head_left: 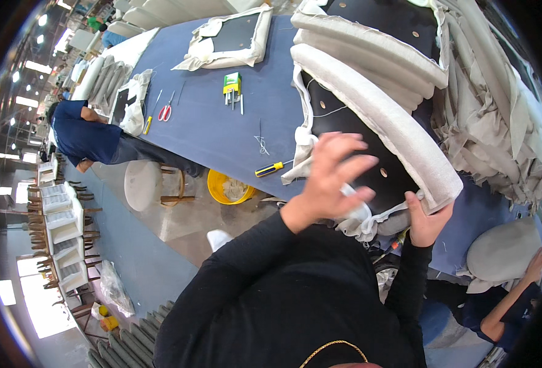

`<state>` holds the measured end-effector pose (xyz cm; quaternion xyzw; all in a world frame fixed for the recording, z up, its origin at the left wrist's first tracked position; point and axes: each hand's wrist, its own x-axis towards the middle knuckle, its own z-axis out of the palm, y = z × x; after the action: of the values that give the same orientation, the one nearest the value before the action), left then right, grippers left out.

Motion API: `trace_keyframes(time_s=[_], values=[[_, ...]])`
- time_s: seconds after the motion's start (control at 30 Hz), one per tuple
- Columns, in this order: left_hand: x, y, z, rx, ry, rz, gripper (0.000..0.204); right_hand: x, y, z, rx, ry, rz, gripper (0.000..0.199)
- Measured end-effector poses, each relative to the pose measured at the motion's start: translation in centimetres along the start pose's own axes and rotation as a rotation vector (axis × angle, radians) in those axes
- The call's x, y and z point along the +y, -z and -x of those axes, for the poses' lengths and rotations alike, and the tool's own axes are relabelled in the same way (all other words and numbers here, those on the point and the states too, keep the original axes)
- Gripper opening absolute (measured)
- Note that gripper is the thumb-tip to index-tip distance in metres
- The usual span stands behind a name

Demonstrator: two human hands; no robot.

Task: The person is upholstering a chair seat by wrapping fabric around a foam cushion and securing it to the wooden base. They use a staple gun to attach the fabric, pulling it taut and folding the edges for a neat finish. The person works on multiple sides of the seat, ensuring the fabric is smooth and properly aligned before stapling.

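An upholstered chair panel [375, 110] with light beige fabric and a black underside lies in front of me, its underside up. My right hand [427, 219] grips its near right corner, thumb on the upper side at the fabric edge. Above the black underside hovers my left hand [337, 178], fingers spread and apart; I see nothing held in it. Loose white fabric [358, 221] bunches along the near edge, partly behind the left hand. A yellow-handled screwdriver [269, 169] lies just left of the panel, its shaft reaching toward the fabric.
On the blue table [203, 116] lie a green-and-yellow box [232, 86], red-handled scissors [165, 112] and another upholstered panel [237, 38]. Stacked covers [479, 92] fill the right. A yellow bucket [222, 190] stands below the table edge. Co-workers are at far left [87, 132] and lower right [507, 310].
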<state>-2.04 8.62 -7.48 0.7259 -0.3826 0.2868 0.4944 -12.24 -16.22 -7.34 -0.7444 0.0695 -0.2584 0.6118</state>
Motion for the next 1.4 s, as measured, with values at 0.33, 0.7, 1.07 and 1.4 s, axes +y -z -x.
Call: trace_keyframes(time_s=[0.33,0.7,1.07,1.4], values=[[-14.8,6.6,23.3,-0.558,0.775,-0.725,0.037,-7.9,3.8,-4.0,-0.097,0.263,0.354,0.09],[-21.3,9.0,26.2,-0.304,0.725,-0.482,0.022,-0.2,7.1,-5.2,-0.166,0.281,0.238,0.064],[-34.7,10.5,23.8,-0.245,1.192,-0.781,0.063,-4.6,2.0,-6.7,0.034,0.286,0.262,0.057],[-37.7,10.7,22.3,-0.461,1.132,-0.742,0.033,-2.8,5.7,-5.3,0.016,0.384,0.239,0.052]])
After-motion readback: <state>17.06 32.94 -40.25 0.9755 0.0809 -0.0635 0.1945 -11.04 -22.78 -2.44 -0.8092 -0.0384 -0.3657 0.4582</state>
